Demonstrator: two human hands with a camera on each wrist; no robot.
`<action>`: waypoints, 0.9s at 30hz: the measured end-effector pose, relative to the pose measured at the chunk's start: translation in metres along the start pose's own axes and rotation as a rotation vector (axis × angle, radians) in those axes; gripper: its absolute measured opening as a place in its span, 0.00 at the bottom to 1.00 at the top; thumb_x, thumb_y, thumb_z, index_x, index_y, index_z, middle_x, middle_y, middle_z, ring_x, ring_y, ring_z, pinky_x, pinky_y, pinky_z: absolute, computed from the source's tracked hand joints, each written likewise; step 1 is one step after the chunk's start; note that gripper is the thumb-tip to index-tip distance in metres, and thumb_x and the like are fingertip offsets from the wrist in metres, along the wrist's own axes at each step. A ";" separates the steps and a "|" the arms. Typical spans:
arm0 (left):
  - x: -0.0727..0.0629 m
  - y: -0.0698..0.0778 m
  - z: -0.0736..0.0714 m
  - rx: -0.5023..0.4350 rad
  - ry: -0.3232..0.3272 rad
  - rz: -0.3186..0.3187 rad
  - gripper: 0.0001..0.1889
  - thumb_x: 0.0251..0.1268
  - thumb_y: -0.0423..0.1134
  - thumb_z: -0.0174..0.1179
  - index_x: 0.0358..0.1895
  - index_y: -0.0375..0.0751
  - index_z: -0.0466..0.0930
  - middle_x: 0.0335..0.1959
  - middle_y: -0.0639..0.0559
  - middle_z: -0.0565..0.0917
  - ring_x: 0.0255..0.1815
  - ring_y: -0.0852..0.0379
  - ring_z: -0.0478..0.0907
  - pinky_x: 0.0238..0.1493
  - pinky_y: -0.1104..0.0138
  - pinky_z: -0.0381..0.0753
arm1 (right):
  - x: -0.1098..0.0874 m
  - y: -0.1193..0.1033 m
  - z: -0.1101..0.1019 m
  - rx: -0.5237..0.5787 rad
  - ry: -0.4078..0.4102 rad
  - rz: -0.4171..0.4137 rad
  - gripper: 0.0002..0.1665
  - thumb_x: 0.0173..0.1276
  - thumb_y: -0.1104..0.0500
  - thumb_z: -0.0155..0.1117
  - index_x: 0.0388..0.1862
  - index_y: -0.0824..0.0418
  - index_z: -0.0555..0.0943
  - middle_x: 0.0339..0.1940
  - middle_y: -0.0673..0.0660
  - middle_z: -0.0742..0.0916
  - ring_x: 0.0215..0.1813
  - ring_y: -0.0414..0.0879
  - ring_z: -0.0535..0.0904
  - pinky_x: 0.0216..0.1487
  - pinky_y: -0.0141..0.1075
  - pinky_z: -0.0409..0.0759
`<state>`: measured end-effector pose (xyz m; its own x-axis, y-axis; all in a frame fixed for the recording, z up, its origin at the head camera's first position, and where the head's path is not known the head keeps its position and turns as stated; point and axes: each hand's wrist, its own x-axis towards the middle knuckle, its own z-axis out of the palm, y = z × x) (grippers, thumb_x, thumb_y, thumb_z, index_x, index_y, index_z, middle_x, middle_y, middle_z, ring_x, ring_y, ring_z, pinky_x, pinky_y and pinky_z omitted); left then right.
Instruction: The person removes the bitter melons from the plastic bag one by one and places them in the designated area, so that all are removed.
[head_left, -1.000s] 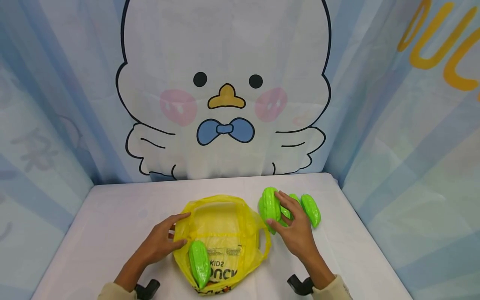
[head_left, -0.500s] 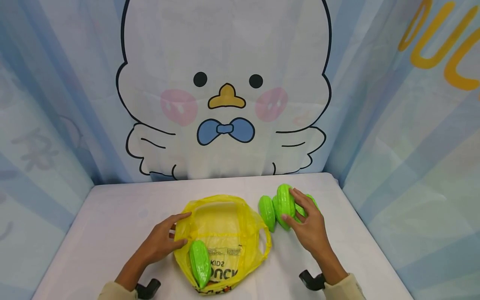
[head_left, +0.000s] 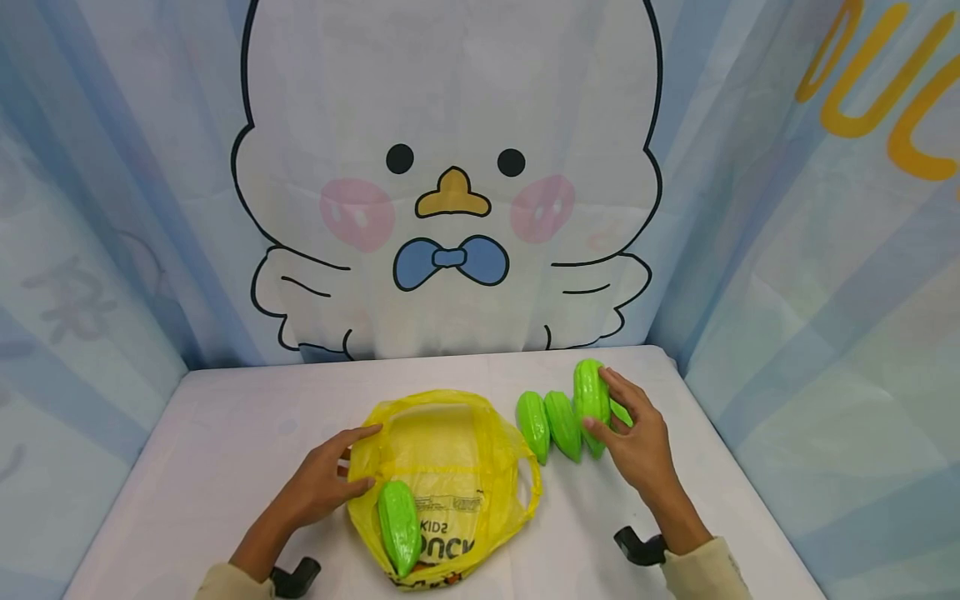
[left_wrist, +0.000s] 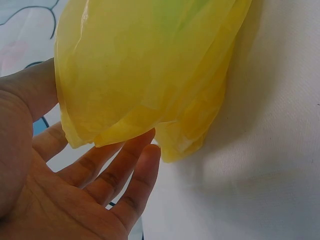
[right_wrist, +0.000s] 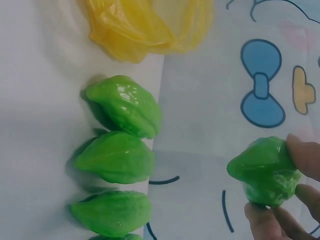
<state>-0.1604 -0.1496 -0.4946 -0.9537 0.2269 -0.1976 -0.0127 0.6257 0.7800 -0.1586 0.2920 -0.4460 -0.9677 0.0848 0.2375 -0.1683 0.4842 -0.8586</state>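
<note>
A yellow plastic bag (head_left: 438,425) lies mouth-open on the table, with a bright green, ridged toy bitter melon (head_left: 400,528) inside it. My left hand (head_left: 324,479) touches the bag's left rim with thumb and fingers spread. In the left wrist view the fingers (left_wrist: 135,180) are fairly straight under the bag's edge, and part of the hand is hidden behind the plastic. My right hand (head_left: 639,433) pinches another toy bitter melon (right_wrist: 265,170) between thumb and fingers, above a row of similar ones (right_wrist: 117,157). The held one partly covers those below it.
The bag's loop handle (head_left: 531,485) sticks out to the right, close to the leftmost melon (head_left: 532,423) of the row. A white cloth covers the table (head_left: 255,417). A printed curtain (head_left: 450,317) stands behind its far edge, with more curtain on both sides.
My right hand has moved right and slightly away with its melon, passing along the row and uncovering the left melons. My left hand and the bag have stayed in place.
</note>
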 end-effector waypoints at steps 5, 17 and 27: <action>0.000 0.000 0.000 -0.002 0.003 0.004 0.39 0.64 0.36 0.75 0.79 0.51 0.71 0.79 0.38 0.71 0.59 0.46 0.81 0.61 0.48 0.88 | 0.004 0.005 -0.008 -0.010 0.017 -0.005 0.49 0.65 0.72 0.75 0.83 0.54 0.69 0.85 0.58 0.69 0.80 0.62 0.71 0.65 0.21 0.74; -0.002 0.000 -0.001 -0.014 0.002 0.006 0.39 0.65 0.35 0.74 0.79 0.51 0.71 0.79 0.37 0.70 0.59 0.45 0.81 0.61 0.48 0.88 | 0.015 0.025 -0.029 -0.006 0.028 0.032 0.49 0.67 0.71 0.74 0.84 0.54 0.67 0.84 0.60 0.70 0.81 0.62 0.69 0.66 0.18 0.73; -0.001 -0.002 -0.001 -0.022 -0.001 0.013 0.39 0.65 0.35 0.74 0.79 0.51 0.71 0.80 0.37 0.70 0.59 0.45 0.81 0.61 0.48 0.88 | 0.026 0.040 -0.049 -0.007 0.013 0.115 0.48 0.70 0.68 0.74 0.85 0.52 0.66 0.85 0.60 0.68 0.82 0.62 0.68 0.64 0.17 0.74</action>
<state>-0.1598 -0.1519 -0.4952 -0.9536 0.2352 -0.1878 -0.0072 0.6060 0.7955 -0.1815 0.3568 -0.4517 -0.9779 0.1518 0.1438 -0.0551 0.4764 -0.8775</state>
